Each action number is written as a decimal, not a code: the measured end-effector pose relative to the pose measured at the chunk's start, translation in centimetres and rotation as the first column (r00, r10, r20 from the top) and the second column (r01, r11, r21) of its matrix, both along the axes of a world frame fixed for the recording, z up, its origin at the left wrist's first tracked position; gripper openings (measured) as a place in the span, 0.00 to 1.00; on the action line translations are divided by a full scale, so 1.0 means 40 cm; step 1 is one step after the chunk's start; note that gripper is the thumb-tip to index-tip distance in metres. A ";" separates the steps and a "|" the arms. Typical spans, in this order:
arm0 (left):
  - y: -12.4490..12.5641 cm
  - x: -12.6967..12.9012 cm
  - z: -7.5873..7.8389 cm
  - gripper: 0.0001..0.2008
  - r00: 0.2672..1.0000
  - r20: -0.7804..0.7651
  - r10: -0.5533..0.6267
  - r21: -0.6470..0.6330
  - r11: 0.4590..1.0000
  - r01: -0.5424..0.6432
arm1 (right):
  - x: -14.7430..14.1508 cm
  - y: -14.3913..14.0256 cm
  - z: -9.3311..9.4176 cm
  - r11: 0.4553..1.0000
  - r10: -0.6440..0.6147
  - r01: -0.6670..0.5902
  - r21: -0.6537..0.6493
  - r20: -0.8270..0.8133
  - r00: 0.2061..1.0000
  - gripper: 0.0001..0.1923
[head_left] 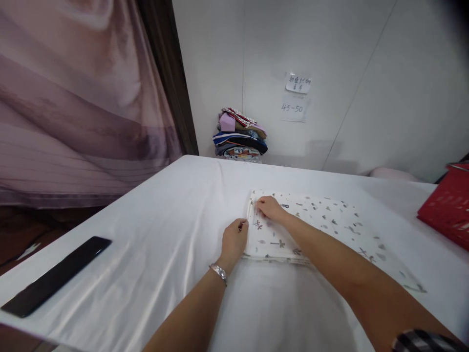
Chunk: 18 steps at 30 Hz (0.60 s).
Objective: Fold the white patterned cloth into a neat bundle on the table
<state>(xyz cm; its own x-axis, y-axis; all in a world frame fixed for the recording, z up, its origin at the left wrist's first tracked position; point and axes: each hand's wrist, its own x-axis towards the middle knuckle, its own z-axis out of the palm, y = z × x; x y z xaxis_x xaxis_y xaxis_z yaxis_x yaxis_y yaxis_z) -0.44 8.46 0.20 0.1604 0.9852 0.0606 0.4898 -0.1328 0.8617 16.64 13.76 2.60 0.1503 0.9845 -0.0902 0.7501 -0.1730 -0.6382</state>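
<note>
So from the head view I've got a folded cloth (pixel 315 225), soft white cotton with small grey prints, flat on the white-sheeted bench (pixel 154 234), long axis running left to right. My left hand (pixel 234 239) pinches its left edge, and my right hand (pixel 270 207) lies on top, fingers pressed together near that corner.

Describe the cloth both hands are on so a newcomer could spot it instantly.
Start at the white-covered table and look right of its middle, where the left hand and right hand meet. Under them lies the folded cloth, flat, white with small dark scattered motifs. Unlike the plain table cover and the red item at the right edge, it is patterned.
</note>
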 end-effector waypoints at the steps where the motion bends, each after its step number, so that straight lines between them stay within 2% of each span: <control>1: 0.000 0.000 -0.001 0.12 1.000 -0.004 0.000 0.007 1.000 0.000 | -0.016 0.005 0.004 0.999 -0.002 0.002 -0.032 -0.009 1.000 0.15; 8: 0.003 0.001 -0.015 0.11 1.000 0.004 0.003 0.049 0.999 -0.003 | -0.062 0.031 0.030 0.973 -0.067 0.067 -0.219 0.007 0.998 0.15; 18: -0.001 0.007 -0.022 0.10 0.998 0.058 0.032 0.049 0.998 -0.035 | -0.070 0.024 0.032 0.954 -0.138 0.118 -0.276 -0.053 0.989 0.14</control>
